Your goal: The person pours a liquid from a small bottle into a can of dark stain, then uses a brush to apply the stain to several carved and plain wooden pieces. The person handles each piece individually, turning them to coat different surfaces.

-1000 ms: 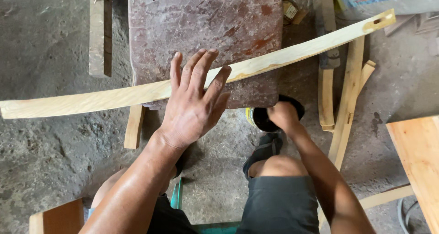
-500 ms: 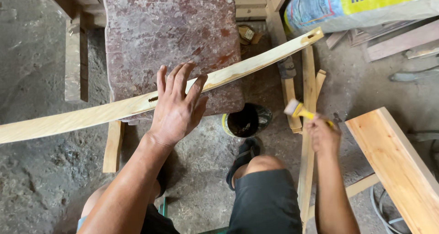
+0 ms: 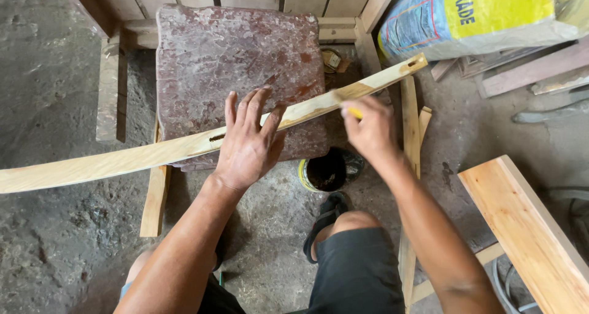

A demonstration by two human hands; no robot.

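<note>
Left hand [image 3: 246,143] presses flat on the long, thin, probably springy wooden strip [image 3: 123,160]; right hand [image 3: 370,128] grips a yellow-handled tool [image 3: 354,112].

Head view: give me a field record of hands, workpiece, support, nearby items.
left hand: flat, pressing the long curved pale wooden slat
right hand: holds a yellow-handled tool against the slat
support: reddish-brown stone slab
nearby: small black can with yellow rim; blue-and-yellow sack; pale wooden plank

Bare forearms, no sleeves — dark grey shorts [image 3: 356,271], black sandal [image 3: 325,219] on one foot
</note>
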